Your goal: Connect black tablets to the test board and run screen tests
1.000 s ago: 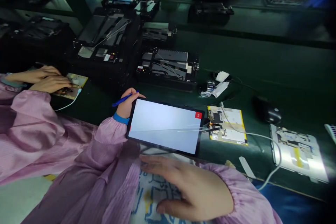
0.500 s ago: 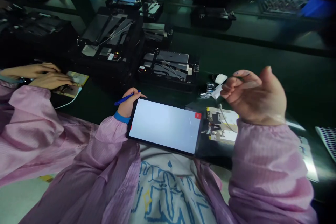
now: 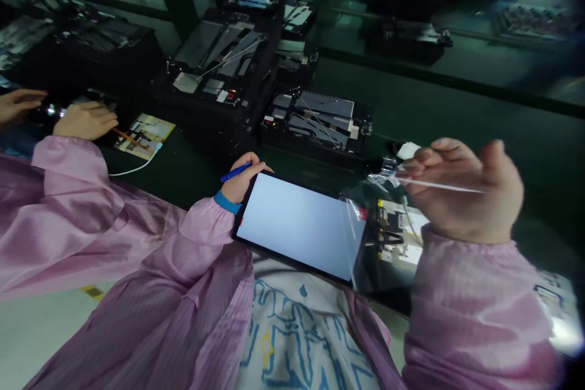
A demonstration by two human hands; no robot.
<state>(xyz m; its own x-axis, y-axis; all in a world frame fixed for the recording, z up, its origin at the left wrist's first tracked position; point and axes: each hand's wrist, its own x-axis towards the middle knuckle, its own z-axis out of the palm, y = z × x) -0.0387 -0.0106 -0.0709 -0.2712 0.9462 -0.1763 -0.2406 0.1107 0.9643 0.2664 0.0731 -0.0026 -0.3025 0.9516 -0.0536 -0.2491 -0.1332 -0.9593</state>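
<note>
Holding tablet [image 3: 297, 225] and pen [image 3: 235, 172] in closed left hand [image 3: 241, 187], above lap; apparently pinching film [image 3: 354, 213] in half-curled right hand [image 3: 470, 201]. Seemingly uncovered across most of tablet, overlapped at right end; can't tell whether fully separated.

The screen [image 3: 297, 228] is in the left hand [image 3: 244, 180], with the board [image 3: 387, 214] to its right. A cable [image 3: 412, 225] crosses the board. Behind the screen sits a parts tray [image 3: 320, 119]. Film [image 3: 354, 213], apparently from the right hand [image 3: 470, 195], overlaps the screen's right end.
</note>
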